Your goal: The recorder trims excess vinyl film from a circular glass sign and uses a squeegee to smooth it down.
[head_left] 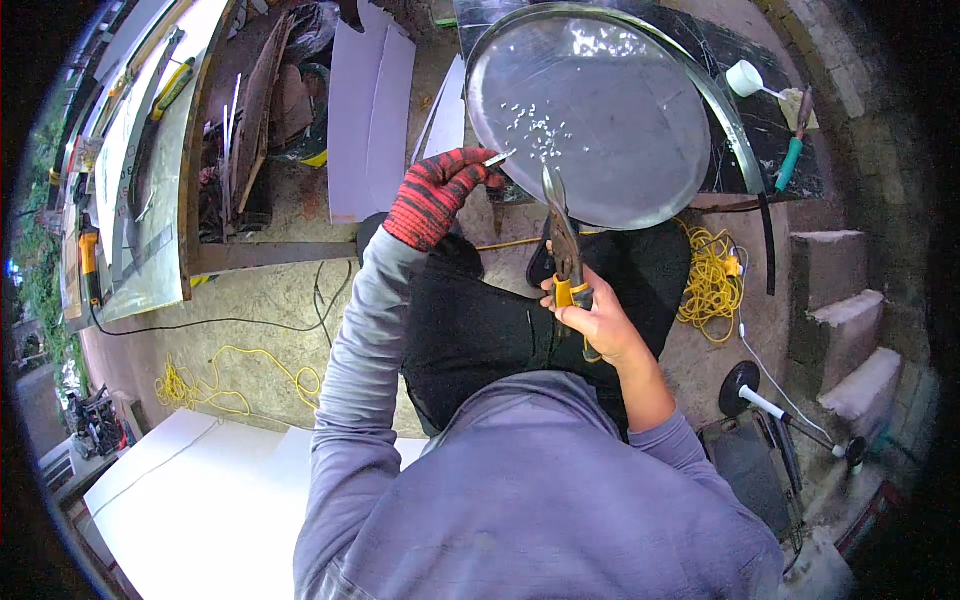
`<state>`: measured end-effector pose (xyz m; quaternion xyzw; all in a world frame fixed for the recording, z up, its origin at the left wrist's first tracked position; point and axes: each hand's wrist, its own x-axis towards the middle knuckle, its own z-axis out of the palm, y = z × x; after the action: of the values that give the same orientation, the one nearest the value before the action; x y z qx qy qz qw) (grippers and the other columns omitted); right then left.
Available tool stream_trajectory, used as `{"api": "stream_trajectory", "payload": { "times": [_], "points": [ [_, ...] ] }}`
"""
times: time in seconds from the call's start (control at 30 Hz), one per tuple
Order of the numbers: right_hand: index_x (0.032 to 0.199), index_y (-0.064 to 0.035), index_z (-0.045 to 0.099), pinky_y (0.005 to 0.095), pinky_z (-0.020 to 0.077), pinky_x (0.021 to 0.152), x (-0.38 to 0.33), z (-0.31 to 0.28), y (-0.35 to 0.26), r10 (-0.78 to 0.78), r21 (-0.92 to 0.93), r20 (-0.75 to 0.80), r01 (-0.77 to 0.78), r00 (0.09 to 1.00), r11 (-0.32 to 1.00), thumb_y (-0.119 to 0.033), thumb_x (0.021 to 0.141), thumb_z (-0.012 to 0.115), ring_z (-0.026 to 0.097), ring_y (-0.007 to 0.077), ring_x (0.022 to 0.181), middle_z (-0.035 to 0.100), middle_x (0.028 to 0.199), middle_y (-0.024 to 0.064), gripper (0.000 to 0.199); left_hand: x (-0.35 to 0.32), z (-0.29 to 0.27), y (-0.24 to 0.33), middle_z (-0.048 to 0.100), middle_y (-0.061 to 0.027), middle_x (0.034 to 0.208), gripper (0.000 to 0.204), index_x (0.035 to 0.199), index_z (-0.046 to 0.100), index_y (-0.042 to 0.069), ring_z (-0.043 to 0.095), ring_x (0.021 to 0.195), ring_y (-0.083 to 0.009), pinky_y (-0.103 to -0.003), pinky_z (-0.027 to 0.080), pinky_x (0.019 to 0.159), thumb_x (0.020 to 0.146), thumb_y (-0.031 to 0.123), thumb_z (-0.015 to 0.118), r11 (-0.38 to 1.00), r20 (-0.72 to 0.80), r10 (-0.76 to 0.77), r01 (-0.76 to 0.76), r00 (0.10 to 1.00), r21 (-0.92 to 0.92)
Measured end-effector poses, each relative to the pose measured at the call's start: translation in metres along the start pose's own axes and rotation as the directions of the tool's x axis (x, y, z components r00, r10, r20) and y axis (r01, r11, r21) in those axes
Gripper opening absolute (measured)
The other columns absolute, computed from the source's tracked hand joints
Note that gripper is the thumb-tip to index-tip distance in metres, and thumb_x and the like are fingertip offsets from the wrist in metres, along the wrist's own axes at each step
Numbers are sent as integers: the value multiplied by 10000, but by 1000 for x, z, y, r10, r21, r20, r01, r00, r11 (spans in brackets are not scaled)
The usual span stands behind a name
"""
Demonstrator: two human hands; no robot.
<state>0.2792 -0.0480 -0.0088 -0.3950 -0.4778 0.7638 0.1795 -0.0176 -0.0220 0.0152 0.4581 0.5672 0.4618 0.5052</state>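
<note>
My left hand (435, 195), in a red-and-black striped glove, pinches a small silvery strip (500, 158) at the near left rim of a large round metal tray (620, 140). In my bare right hand (600, 318) are metal snips (563, 235) with yellow-and-black handles. Their jaws point away from me, over the tray's near edge and just right of the strip, apart from it. Small whitish cut bits (535, 130) lie scattered on the tray, with another bright cluster (605, 42) near its far side.
Right of the tray, a dark marbled tabletop (745, 115) carries a white cup (743, 78) and a teal-handled tool (790, 165). Yellow cord (712, 285) lies coiled on the floor beside concrete steps (845, 310). A workbench (150, 200) stands left; a white panel (200, 500) lies lower left.
</note>
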Motion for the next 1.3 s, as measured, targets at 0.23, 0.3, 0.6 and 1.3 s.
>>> {"api": "stream_trajectory", "payload": {
  "times": [0.23,0.3,0.6,1.3],
  "points": [
    [1315,-34,539,348,526,905,4,6,2,17,-55,2,-17,1000,998,-20,819,636,665,181,982,671,1118,81,506,-2,10,17,755,-88,1095,298,1230,659,-28,660,1087,-152,-311,495,962,1028,182,601,997,-17,-19,18,1000,-74],
    [1311,-22,538,345,518,912,7,9,1,-27,-90,-60,22,998,996,-28,819,645,659,176,957,680,1088,85,504,-4,16,17,759,-102,1090,279,1223,659,-39,667,1073,-153,-312,497,975,1019,142,600,995,-34,-13,9,999,-101],
    [1413,-30,470,359,523,946,13,9,4,-81,-222,-21,75,996,972,25,808,573,671,192,1034,664,1156,98,615,-2,22,19,765,-89,1072,312,1266,661,-35,668,1015,-133,-300,517,944,1004,129,622,997,-24,-46,47,999,58],
    [1385,-35,474,381,522,947,11,10,-1,-43,-16,57,44,997,999,17,791,561,673,217,1050,658,1188,101,603,2,18,14,754,-78,1108,346,1320,635,-29,655,1066,-140,-306,489,992,1019,139,602,996,76,-61,65,995,-54]
  ]
}}
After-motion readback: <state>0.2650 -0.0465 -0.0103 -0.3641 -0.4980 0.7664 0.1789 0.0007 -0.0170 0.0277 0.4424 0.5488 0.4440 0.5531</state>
